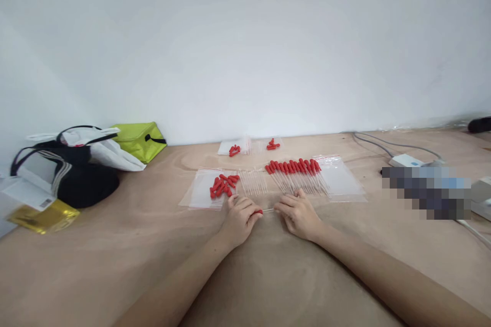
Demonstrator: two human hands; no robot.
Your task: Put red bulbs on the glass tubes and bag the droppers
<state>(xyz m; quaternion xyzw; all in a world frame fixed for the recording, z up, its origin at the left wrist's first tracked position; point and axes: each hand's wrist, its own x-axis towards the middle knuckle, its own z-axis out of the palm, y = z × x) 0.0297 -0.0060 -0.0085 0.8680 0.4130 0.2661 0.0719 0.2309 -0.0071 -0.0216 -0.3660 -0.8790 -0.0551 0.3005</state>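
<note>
One red cap (260,211), fingertip-pinched by left hand (238,220); one stick (269,210), likewise by right hand (299,216), seemingly for alignment; loose caps (220,187), eleven o'clock, presumably for handiness.

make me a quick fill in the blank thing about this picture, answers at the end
1. The left hand holds a small piece coloured ____.
2. A thin stick runs from that piece to the ____ hand.
3. In the picture, the bare sticks lie to the ____ of the red-tipped sticks.

Missing words: red; right; left
</note>
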